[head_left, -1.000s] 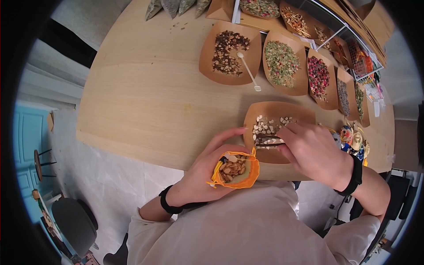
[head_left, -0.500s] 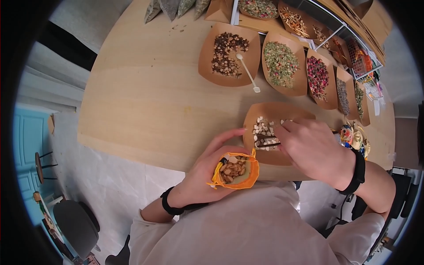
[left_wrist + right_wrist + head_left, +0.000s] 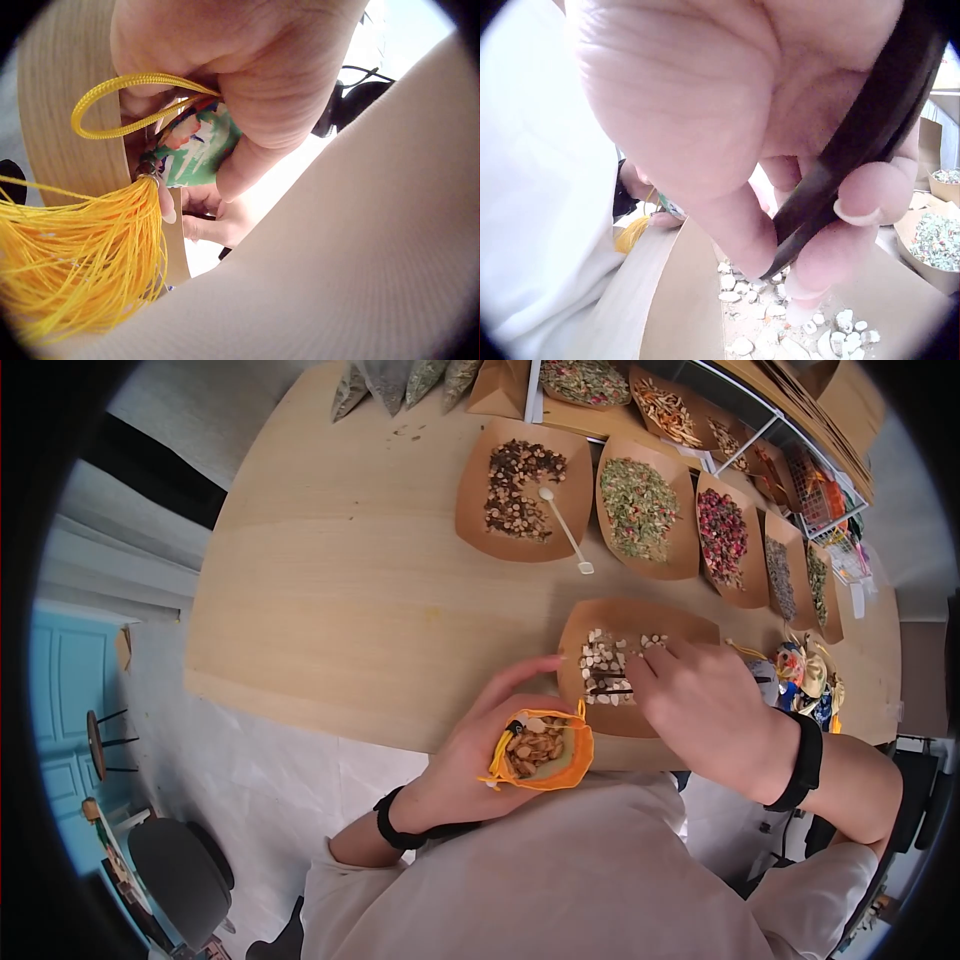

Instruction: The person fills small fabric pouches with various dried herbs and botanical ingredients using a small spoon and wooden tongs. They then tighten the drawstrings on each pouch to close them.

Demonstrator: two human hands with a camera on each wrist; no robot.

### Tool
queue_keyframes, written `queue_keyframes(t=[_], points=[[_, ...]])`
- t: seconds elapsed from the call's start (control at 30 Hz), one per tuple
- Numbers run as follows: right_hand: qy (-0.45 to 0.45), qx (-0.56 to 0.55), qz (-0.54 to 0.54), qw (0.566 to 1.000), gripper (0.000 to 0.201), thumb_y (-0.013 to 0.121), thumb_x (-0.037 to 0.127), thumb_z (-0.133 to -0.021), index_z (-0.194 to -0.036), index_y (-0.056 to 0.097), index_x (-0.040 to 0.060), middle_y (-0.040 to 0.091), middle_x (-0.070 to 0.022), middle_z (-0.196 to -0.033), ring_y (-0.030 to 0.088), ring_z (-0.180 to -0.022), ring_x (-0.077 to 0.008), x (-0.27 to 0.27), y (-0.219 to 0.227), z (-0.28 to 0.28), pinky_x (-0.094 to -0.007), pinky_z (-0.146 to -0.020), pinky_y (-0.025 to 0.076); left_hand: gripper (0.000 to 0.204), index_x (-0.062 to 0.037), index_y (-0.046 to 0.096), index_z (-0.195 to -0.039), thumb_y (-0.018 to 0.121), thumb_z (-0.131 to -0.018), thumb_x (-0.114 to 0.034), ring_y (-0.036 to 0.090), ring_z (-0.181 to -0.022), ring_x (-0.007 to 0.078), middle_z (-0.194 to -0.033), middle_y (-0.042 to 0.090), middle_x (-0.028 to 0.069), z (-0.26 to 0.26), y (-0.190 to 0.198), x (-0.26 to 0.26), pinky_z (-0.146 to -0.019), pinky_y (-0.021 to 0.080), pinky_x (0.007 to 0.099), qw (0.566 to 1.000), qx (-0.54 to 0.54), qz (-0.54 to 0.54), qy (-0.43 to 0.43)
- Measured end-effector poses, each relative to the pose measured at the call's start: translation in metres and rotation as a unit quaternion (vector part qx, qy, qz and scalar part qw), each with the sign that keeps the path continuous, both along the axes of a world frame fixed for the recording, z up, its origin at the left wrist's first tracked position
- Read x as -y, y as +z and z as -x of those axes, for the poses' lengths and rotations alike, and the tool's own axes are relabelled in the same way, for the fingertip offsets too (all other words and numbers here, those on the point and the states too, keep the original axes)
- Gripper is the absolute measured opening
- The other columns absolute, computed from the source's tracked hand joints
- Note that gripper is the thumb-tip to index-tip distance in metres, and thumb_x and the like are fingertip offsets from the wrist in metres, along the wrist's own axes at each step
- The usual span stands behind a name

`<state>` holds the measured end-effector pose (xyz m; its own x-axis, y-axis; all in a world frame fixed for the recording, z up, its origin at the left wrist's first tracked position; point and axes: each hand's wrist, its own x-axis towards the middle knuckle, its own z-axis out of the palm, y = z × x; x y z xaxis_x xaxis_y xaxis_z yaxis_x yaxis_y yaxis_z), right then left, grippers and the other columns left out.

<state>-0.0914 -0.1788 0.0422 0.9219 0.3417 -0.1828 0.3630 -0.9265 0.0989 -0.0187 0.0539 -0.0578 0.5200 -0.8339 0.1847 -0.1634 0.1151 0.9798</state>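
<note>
My left hand (image 3: 455, 765) holds a small drawstring pouch (image 3: 577, 762) with its mouth facing up and orange lining showing. Brown dried pieces (image 3: 535, 752) fill it. Up close in the left wrist view, green patterned fabric (image 3: 199, 172) sits between thumb and fingers, with a yellow tassel (image 3: 97, 247) and a cord loop (image 3: 94, 105) hanging off it. Over a brown paper tray (image 3: 650, 618), my right hand (image 3: 715, 710) grips dark tongs (image 3: 847, 165) between thumb and fingers. Their tips are down among chopped white dried pieces (image 3: 600, 655).
Beyond lies a tray (image 3: 470, 510) of dark dried bits with a pale spoon (image 3: 565, 530). Trays of green herbs (image 3: 640, 510), red buds (image 3: 722, 535) and others curve rightward. Colourful pouches (image 3: 800, 670) sit right of my hand; filled bags (image 3: 420, 380) stand at the back.
My right hand has shifted slightly over the white pieces, covering more of the tongs, whose tips stay among them. The left hand keeps holding the pouch. The head view has tilted slightly.
</note>
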Motion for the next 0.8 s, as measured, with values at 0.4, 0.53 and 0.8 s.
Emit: queue_keyframes(t=[0.4, 0.53, 0.8], points=[[0.007, 0.006, -0.030, 1.000, 0.011, 0.065, 0.006, -0.074, -0.083, 0.063, 0.0014, 0.066, -0.0100, -0.079, 0.070, -0.075, -0.0244, 0.002, -0.005, 0.000, -0.0342, -0.066, 0.057, 0.054, -0.0056, 0.062, -0.125, 0.086, -0.077, -0.008, 0.044, -0.142, 0.0323, -0.155, 0.038, 0.0174, 0.000, 0.002, 0.000, -0.109, 0.045, 0.0393, 1.000, 0.003, -0.006, -0.001], [0.025, 0.020, -0.017, 0.999, 0.010, 0.065, 0.008, -0.075, -0.082, 0.062, 0.0024, 0.065, -0.0091, -0.078, 0.069, -0.074, -0.0233, 0.002, -0.008, 0.002, -0.0338, -0.065, 0.056, 0.053, -0.0058, 0.062, -0.125, 0.085, -0.077, -0.008, 0.043, -0.143, 0.0312, -0.156, 0.037, 0.0174, 0.000, 0.000, 0.000, -0.110, 0.043, 0.0392, 1.000, -0.002, -0.009, -0.003], [-0.018, 0.037, -0.076, 0.996, 0.013, 0.068, 0.008, -0.074, -0.083, 0.060, 0.0034, 0.063, -0.0085, -0.077, 0.066, -0.072, -0.0268, 0.009, 0.016, 0.003, -0.0374, -0.063, 0.054, 0.052, -0.0056, 0.063, -0.125, 0.085, -0.078, -0.007, 0.044, -0.142, 0.0291, -0.156, 0.037, 0.0164, 0.001, 0.001, -0.001, -0.109, 0.044, 0.0374, 1.000, -0.014, -0.010, -0.003]])
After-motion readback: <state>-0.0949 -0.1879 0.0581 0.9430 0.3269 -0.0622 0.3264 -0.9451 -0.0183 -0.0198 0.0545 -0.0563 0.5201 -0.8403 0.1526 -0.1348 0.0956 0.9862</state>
